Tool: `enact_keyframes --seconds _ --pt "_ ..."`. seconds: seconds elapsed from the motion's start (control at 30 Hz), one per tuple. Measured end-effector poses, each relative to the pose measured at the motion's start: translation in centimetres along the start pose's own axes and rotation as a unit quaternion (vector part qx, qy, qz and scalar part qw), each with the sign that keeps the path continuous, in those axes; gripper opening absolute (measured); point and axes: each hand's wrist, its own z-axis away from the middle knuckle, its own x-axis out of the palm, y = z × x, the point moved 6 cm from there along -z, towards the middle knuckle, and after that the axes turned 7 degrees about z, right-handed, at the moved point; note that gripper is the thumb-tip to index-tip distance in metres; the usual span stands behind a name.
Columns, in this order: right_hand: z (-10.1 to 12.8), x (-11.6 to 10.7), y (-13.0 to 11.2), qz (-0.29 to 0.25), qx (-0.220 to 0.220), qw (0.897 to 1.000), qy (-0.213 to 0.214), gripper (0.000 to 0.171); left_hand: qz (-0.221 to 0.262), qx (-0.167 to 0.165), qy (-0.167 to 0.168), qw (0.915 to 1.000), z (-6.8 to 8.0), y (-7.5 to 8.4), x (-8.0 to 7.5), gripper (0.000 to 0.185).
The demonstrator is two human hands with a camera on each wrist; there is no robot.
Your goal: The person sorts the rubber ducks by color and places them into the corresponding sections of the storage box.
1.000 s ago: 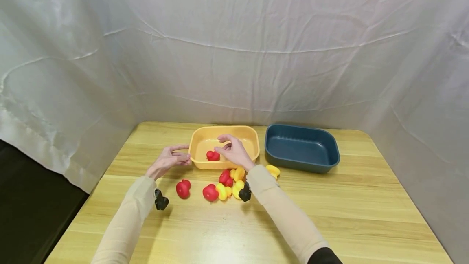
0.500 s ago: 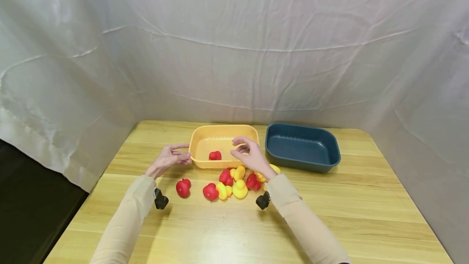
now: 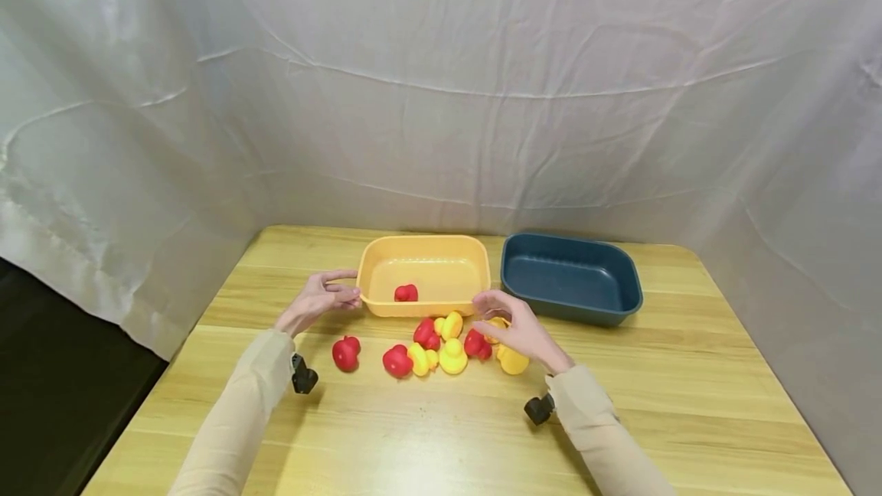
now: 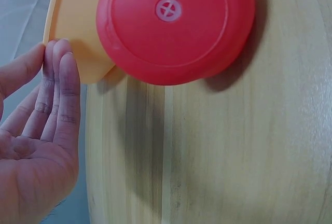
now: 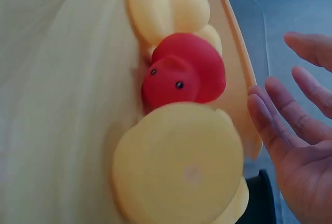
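Note:
My left hand (image 3: 319,301) is at the left end of the yellow bin (image 3: 429,308), its fairly straight fingers (image 4: 67,94) touching the wall. Inside the bin lies a red rubber duck (image 3: 406,293). Holding nothing, my right hand (image 3: 518,321) hovers by the bin's front right corner with loosely curved fingers (image 5: 290,105). Below it are a red duck (image 3: 477,344) and a yellow duck (image 3: 513,360), with another yellow duck partly hidden. Several more red and yellow ducks lie in front of the bin. A lone red duck (image 3: 346,354) sits near my left wrist, its base filling the left wrist view.
A dark blue bin (image 3: 572,308) stands right of the yellow one, with nothing visible inside. Both are at the back of the wooden table (image 3: 413,435), before a pale curtain (image 3: 441,98). Black wrist cameras (image 3: 540,409) hang below both sleeves.
My right hand has moved right, out from over the yellow bin, to above the ducks at its front right corner. The red duck inside has shifted slightly right. My left hand stays put.

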Motion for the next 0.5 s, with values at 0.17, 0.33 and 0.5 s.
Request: enact_keyframes --seconds 0.17,0.33,0.5 --pt "1.1 0.2 1.1 0.015 0.021 1.0 -0.016 0.04 0.002 0.003 -0.01 0.9999 0.1 0.1 0.1 0.066" --pt "1.8 0.7 1.7 0.024 0.032 0.999 -0.027 0.041 -0.002 0.001 -0.008 1.0 0.2 0.2 0.1 0.065" --pt "2.2 1.1 1.6 0.021 0.024 0.999 -0.039 0.043 -0.004 -0.002 -0.006 1.0 0.3 0.2 0.1 0.064"
